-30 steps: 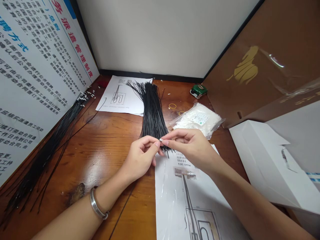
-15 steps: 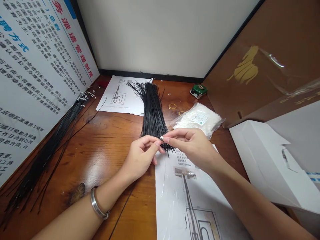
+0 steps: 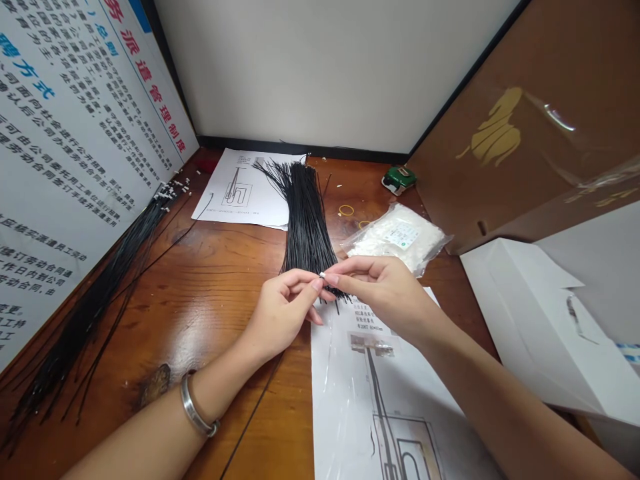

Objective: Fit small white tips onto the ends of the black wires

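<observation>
My left hand (image 3: 283, 307) is closed in a pinch on the end of a black wire (image 3: 250, 423), which trails down from under the palm across the table. Between the thumb and forefinger of my right hand (image 3: 387, 287) is a tiny white connector (image 3: 323, 275). The fingertips of both hands meet at it. Whether the wire's tip sits inside the connector is too small to tell. Just behind the hands lies a thick bundle of black wires (image 3: 307, 227), its near ends partly covered by my fingers.
At the left lies another bundle of black wires (image 3: 95, 287) with white connectors at its far end. A plastic bag of white parts (image 3: 400, 233), a green tape measure (image 3: 399, 180) and a rubber band (image 3: 346, 211) are at the right. A drawing sheet (image 3: 340, 393) lies under my right arm.
My fingertips have drawn slightly closer together around the white connector, and less dark wire shows between them. The view has shifted a little.
</observation>
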{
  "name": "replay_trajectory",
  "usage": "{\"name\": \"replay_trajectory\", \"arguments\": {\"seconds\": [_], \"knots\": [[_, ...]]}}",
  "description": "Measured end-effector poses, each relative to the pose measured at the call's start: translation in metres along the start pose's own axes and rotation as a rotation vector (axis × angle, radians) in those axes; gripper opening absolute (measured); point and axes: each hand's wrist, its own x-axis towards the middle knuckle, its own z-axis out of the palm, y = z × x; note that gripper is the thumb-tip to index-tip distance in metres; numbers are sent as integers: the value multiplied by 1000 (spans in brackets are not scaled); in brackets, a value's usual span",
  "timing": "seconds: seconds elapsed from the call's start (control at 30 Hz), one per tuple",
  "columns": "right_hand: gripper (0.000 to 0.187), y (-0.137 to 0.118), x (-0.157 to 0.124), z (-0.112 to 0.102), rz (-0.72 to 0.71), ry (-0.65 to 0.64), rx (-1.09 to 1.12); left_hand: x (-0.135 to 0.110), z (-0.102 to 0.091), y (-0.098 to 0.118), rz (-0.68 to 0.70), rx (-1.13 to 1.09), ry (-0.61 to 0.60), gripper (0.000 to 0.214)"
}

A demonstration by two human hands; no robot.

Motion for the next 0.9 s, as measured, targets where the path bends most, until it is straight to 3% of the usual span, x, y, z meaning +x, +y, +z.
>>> {"name": "replay_trajectory", "arguments": {"seconds": [0.33, 0.9], "knots": [[19, 1, -1, 2, -41, 6, -26, 0, 0, -1, -2, -5, 5, 21], [14, -1, -5, 6, -209, 158, -401, -1, 0, -3, 16, 41, 17, 20]]}}
